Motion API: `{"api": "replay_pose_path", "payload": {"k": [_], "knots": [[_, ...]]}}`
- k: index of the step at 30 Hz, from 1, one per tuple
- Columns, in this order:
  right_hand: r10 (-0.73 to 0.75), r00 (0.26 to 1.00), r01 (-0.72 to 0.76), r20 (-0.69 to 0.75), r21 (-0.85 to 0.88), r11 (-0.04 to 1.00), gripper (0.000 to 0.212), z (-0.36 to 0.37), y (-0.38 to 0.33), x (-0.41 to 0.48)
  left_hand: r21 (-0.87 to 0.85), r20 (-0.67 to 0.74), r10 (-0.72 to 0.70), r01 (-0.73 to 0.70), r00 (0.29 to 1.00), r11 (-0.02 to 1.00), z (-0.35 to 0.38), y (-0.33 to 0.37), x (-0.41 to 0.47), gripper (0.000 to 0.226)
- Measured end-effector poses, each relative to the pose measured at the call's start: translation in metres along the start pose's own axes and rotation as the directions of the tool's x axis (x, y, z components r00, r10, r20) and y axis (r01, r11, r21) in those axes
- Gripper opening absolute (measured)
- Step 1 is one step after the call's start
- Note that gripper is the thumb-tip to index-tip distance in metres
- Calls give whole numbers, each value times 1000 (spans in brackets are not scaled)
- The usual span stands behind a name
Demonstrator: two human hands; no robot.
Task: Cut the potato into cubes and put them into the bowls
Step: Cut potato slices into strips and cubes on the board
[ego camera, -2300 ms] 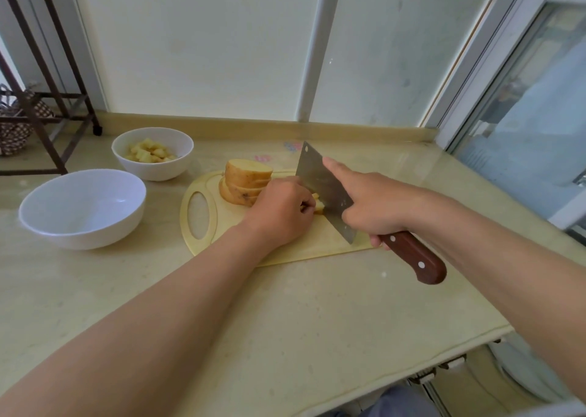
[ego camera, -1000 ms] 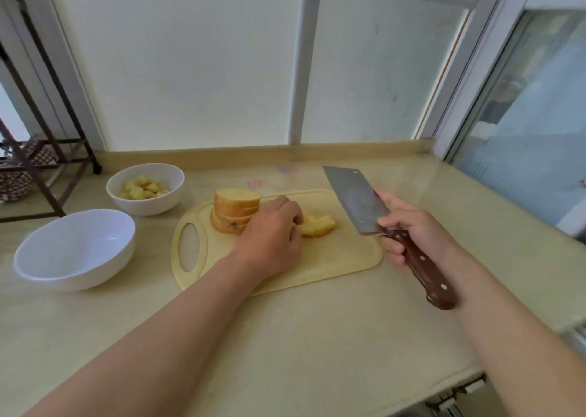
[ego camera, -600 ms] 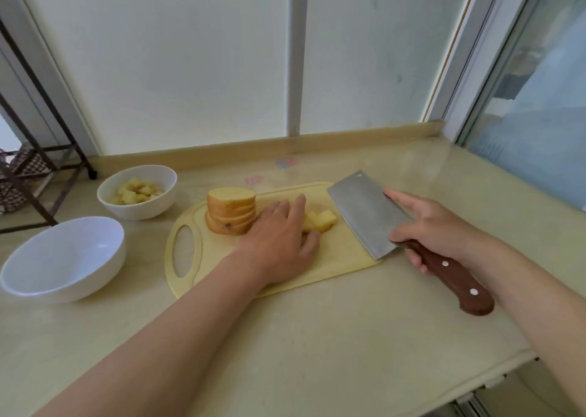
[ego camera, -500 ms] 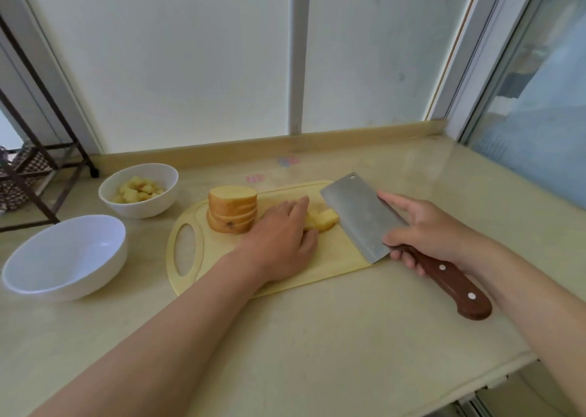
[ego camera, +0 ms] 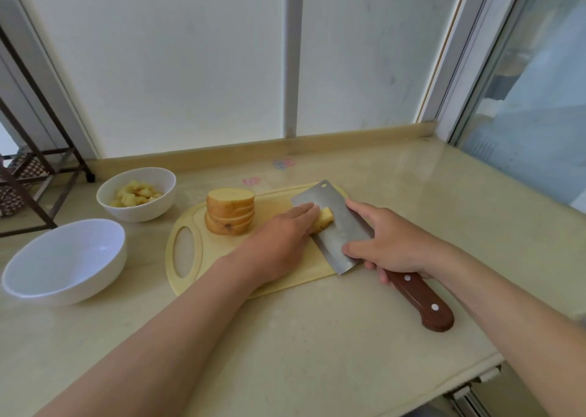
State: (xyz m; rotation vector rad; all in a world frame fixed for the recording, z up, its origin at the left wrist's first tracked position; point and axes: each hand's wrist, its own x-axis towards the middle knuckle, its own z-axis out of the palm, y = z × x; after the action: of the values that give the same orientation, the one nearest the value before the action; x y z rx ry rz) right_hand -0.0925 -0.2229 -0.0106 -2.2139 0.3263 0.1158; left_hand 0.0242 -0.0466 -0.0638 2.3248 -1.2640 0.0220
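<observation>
Steel is doing the scooping here, not the cutting. The right hand [ego camera: 390, 242] is gripping the cleaver [ego camera: 333, 226] where handle meets blade, fingers curled round it. It is laying the blade low and slanted on the board [ego camera: 203, 277], so it is serving as a shovel. The left hand [ego camera: 282, 236] is lying nearly flat, fingers straight and together, holding nothing. Its fingertips are pressing the cubes [ego camera: 325, 218] against the blade face, seemingly to slide them onto it for carrying. The cubes are sitting between fingers and steel, toward the board's far right. The stacked slices [ego camera: 231, 213] are standing uncut at the board's left, just beside the left hand. The small bowl [ego camera: 136, 210] is holding cubes. The big bowl [ego camera: 63, 258] is showing nothing inside. Both are standing left of the board, near enough for a loaded blade to reach.
</observation>
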Motion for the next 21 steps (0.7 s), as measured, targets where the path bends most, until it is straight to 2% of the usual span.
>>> {"api": "replay_pose_path", "payload": {"k": [7, 14, 21], "knots": [[61, 997, -67, 42, 145, 987, 81, 5, 15, 7, -122, -66, 47, -55, 997, 991, -1, 2, -1, 47], [33, 998, -44, 54, 231, 972, 76, 4, 20, 8, -109, -78, 47, -56, 996, 992, -6, 6, 1, 41], [-16, 997, -7, 80, 271, 963, 78, 0, 27, 11, -114, -87, -18, 7, 996, 993, -8, 12, 6, 41]]}}
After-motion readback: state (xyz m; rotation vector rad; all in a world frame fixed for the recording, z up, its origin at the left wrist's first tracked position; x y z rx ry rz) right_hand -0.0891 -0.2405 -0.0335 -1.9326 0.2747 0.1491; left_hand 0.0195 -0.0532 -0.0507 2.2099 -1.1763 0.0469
